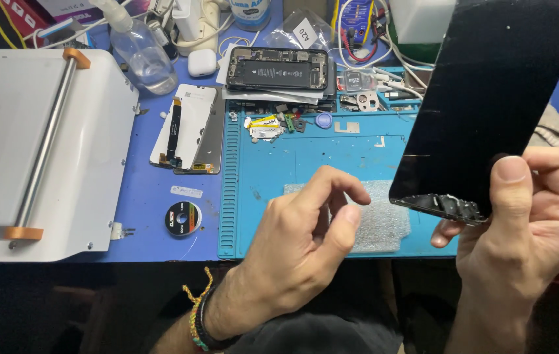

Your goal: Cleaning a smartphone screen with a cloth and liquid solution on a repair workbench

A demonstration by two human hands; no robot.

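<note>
A phone repair workshop: a blue repair mat, an opened phone, loose screen panels and a white bench machine.

A workbench with a blue top is seen from above; its near edge is met by deep shadow below. A ribbed blue work mat is laid on the middle of the bench. At the left, a white machine with a metal bar and orange end caps is placed. Behind the mat, the bench is crowded with a clear plastic bottle, an opened phone, cables and small parts. The surface is evenly lit from above. No walls, floor or windows can be made out.
</note>
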